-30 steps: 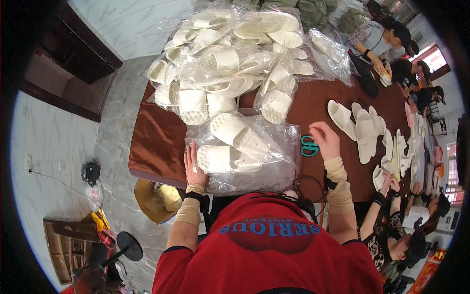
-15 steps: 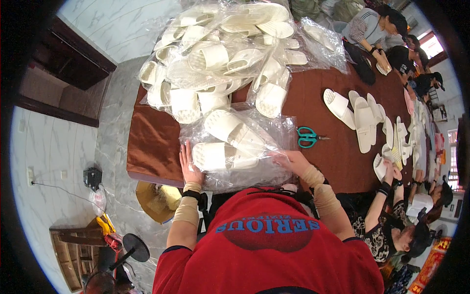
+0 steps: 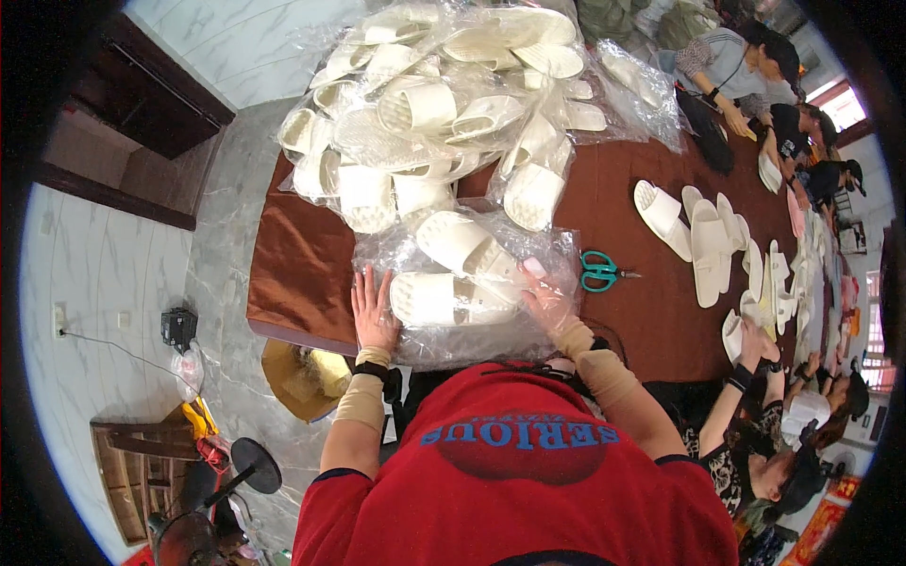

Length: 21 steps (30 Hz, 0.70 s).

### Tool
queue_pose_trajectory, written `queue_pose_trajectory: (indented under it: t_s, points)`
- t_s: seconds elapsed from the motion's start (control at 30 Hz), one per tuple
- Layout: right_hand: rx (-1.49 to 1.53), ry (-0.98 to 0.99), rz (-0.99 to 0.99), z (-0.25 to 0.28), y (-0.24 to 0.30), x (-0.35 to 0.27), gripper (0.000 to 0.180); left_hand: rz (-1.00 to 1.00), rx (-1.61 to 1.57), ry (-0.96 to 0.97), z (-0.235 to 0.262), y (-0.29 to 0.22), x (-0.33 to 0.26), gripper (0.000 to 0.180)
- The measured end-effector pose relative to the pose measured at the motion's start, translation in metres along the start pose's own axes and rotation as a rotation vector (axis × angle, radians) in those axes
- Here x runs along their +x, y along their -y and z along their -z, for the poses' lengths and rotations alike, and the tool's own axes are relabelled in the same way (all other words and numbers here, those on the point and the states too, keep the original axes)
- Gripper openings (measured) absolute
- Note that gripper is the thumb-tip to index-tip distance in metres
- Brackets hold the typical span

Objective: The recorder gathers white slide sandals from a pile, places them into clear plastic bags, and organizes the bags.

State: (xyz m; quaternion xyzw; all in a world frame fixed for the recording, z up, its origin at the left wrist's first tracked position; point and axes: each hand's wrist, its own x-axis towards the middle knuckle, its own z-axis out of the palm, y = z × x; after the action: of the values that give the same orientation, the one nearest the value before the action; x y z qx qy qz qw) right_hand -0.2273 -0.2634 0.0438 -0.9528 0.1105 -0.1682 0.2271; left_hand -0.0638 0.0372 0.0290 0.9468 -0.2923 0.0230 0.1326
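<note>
A pair of cream slippers (image 3: pixel 453 300) lies inside a clear plastic bag (image 3: pixel 425 347) on the table in front of me, one slipper slanting above the other. My left hand (image 3: pixel 376 316) rests flat with spread fingers on the bag's left side, beside the lower slipper. My right hand (image 3: pixel 547 304) is at the right end of the slippers, its fingers stretched out and seemingly covered by the clear film. A small whitish patch shows at its fingertips; I cannot tell what it is. Just right of the bag lie teal-handled scissors (image 3: pixel 598 272).
Bagged cream slippers (image 3: pixel 415 106) are heaped at the far side of the brown-covered table (image 3: pixel 623 208). Loose slippers (image 3: pixel 708 241) lie to the right, where a co-worker's hands (image 3: pixel 753 347) hold one. A yellowish bin (image 3: pixel 304 382) stands below the table's left edge, near a fan (image 3: pixel 253 464).
My right hand has gone from gripping the bag's edge to lying with stretched fingers at the slippers' ends. My left hand keeps its place, its fingers spread wider. The view has shifted slightly.
</note>
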Motion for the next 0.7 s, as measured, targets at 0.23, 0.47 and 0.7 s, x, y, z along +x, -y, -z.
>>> queue_pose_trajectory:
  t_s: [0.23,0.47,0.7]
  points:
    - [0.708,0.400,-0.493,-0.011,0.002,0.025,0.062,-0.005,0.006,0.003,-0.007,0.006,0.000,0.060]
    - [0.367,0.933,-0.604,0.000,0.008,0.040,0.090,0.003,-0.016,-0.027,-0.002,0.006,-0.004,0.058]
    - [0.755,0.885,-0.481,-0.016,-0.020,0.033,0.084,0.008,-0.026,0.016,0.002,0.003,-0.001,0.059]
